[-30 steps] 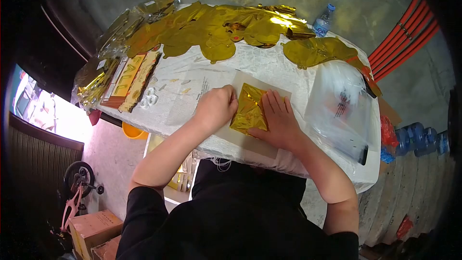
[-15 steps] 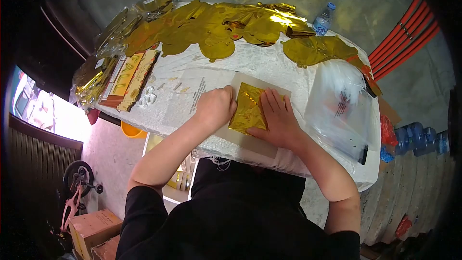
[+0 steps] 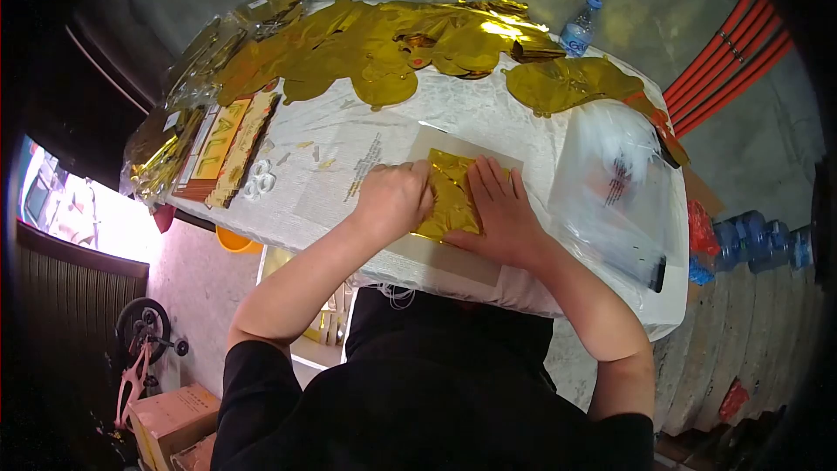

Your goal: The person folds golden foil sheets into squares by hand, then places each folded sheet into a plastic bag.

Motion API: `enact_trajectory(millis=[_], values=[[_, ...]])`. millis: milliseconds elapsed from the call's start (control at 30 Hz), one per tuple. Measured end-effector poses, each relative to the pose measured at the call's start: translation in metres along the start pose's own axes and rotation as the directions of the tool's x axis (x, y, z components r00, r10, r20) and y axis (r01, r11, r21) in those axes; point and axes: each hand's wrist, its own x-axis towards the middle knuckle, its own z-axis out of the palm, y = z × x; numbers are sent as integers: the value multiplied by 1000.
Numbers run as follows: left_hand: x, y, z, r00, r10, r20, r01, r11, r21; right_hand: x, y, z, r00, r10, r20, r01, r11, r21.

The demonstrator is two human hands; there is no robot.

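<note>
A folded, flat gold foil balloon [image 3: 451, 201] lies on a grey sheet of card [image 3: 440, 263] near the table's front edge. My right hand [image 3: 501, 214] rests flat on the foil's right side, fingers spread. Against its left edge is my left hand [image 3: 394, 198], curled into a fist with the knuckles up. The underside of that fist is hidden, so what it may hold does not show. Left of it, a clear printed plastic bag [image 3: 336, 179] lies flat, with several small strips [image 3: 326, 163] and white ribbon rolls [image 3: 260, 180] farther left.
Flat gold foil balloons [image 3: 349, 44] spread along the table's far side, near a water bottle [image 3: 580, 28]. A stack of clear plastic bags [image 3: 606, 196] lies at right. Printed packs [image 3: 218, 150] and bagged gold foil [image 3: 161, 148] are at left. A yellow tub [image 3: 237, 241] stands below.
My left fist has shifted slightly along the foil's left edge. The right hand stays flat on the foil. The whole view has moved a little.
</note>
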Motion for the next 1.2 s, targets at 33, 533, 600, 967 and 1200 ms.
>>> enact_trajectory(millis=[33, 533, 600, 967, 1200], values=[[-1, 0, 0, 1000, -16, -7, 16, 1000, -4, -1, 2, 0, 1000, -11, -16, 12, 999, 39], [3, 2, -6, 994, -68, 80, 68, 998, -6, -24, 24, -37, 976, -2, 220, -20, 995, 101], [3, 6, -9, 990, -81, 114, 83, 997, -10, -25, 24, -35, 979, -7, 205, -12, 996, 89], [4, 15, -3, 998, -21, 62, 17, 997, 77, -17, 18, -21, 991, -83, 107, 74, 994, 86], [3, 19, -6, 996, -20, 88, 10, 994, 110, -7, 11, -15, 993, -100, 69, 94, 992, 82]])
